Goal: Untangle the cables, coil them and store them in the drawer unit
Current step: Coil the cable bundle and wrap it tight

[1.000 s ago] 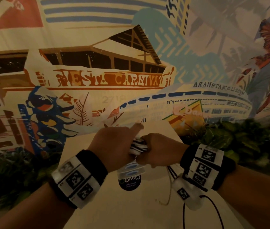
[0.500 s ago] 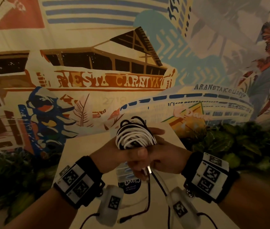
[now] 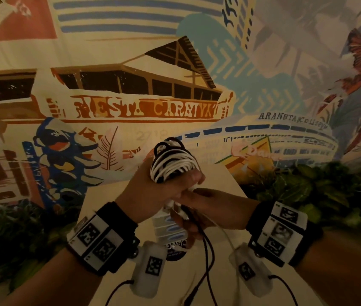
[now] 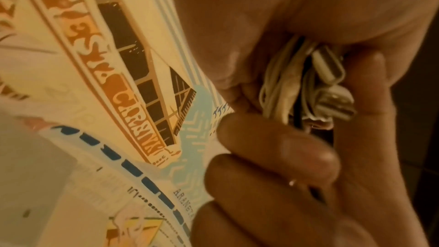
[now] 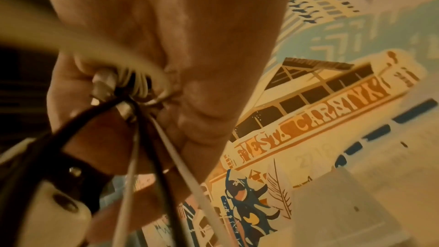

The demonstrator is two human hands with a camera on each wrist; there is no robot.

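Note:
A coil of black and white cables [image 3: 172,164] stands upright above the table, and my left hand [image 3: 153,191] grips it round its lower part. Just under it, my right hand [image 3: 208,206] pinches the loose ends, and a black tail [image 3: 208,261] and a white tail [image 3: 230,241] hang from it. In the left wrist view, white strands and USB plugs [image 4: 330,85] sit pressed in the palm. In the right wrist view, black and white leads [image 5: 133,97] run out of the fist. The small clear drawer unit [image 3: 166,228] stands behind my hands, mostly hidden.
The cream table [image 3: 113,206] runs away from me to a painted mural wall [image 3: 144,111]. Leafy plants flank it on the right [image 3: 307,191] and left [image 3: 20,228]. A round black sticker [image 3: 175,250] lies in front of the drawer unit.
The coil has been turned upright and lifted above my left hand. My right hand has dropped below it onto the loose ends, and both hands have moved slightly nearer.

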